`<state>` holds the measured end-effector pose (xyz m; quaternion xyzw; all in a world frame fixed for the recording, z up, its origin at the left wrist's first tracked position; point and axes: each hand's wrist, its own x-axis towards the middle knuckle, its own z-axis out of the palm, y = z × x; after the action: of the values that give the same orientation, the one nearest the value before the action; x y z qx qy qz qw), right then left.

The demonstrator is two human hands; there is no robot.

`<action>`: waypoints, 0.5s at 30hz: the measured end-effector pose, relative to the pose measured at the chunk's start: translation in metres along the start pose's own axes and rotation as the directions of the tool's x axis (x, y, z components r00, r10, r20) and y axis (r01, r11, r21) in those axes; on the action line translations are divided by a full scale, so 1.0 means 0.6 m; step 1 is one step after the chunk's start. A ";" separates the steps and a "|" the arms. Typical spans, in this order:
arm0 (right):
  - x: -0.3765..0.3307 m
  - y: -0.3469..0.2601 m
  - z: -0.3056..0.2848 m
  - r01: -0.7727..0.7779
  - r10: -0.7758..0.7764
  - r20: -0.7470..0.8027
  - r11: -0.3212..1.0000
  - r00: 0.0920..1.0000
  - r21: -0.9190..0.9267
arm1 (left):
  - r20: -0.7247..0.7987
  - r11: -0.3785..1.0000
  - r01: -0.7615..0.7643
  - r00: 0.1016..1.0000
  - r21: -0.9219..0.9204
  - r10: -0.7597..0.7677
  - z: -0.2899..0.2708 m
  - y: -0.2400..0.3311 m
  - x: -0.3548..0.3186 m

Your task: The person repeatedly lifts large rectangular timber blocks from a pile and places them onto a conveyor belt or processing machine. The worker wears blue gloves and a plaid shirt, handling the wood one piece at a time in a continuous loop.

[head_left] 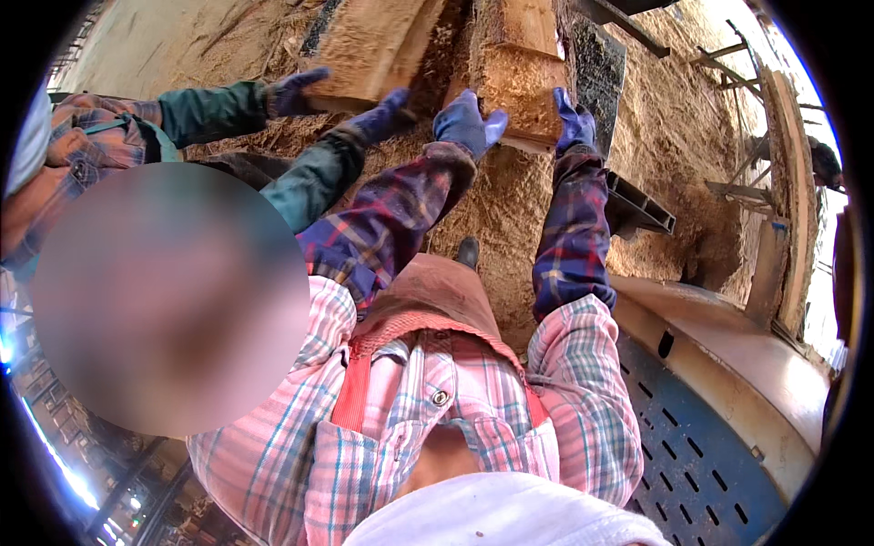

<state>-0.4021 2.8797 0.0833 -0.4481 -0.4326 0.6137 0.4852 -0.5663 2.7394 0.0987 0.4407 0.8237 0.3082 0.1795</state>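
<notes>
Both gloved hands flat against wood slab: left hand spread on its near face, right hand along its edge. Co-worker's gloves just beside; sawdust-slick slab could slip, pinching fingers.

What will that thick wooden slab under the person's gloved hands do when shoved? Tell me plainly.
The wooden slab looks thick and rough-sawn, so it is probably stiff and heavy. Its sawdust-coated face may be gritty rather than slick. The left hand and right hand, both gloved, rest flat on it; lying flat, it seems unlikely to roll or tip.
</notes>
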 end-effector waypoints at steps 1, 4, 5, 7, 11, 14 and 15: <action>0.031 0.035 -0.057 -0.060 0.064 0.007 0.879 0.998 0.473 | 0.012 0.997 -0.069 0.997 -0.044 0.070 0.003 0.039 -0.013; -0.118 0.025 0.015 -0.081 0.068 0.069 0.975 0.995 0.206 | 0.048 0.955 0.023 0.999 -0.296 -0.009 -0.038 -0.053 -0.045; -0.163 0.053 -0.014 -0.070 0.028 0.155 0.958 0.988 0.277 | 0.084 0.946 -0.037 0.994 -0.323 0.068 -0.051 -0.068 -0.084; -0.263 0.085 -0.077 -0.162 0.085 0.227 0.925 0.970 0.345 | 0.208 0.978 0.009 0.978 -0.208 0.036 -0.087 -0.065 -0.186; -0.466 0.081 -0.191 -0.254 0.291 0.263 0.953 0.920 -0.164 | 0.642 0.540 0.625 0.743 -0.564 -0.190 -0.095 -0.135 -0.238; -0.490 0.104 -0.232 -0.434 0.426 0.232 0.901 0.875 -0.018 | 0.722 0.258 0.675 0.651 -0.691 0.233 -0.044 -0.077 -0.210; -0.479 0.114 -0.212 -0.420 0.396 0.142 0.874 0.907 0.244 | 0.487 0.401 0.326 0.769 -0.856 0.414 -0.008 -0.105 -0.230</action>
<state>-0.2565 2.5989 0.0263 -0.4318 -0.2616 0.7743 0.3816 -0.5324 2.5957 0.0638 0.3674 0.3886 0.5421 0.6482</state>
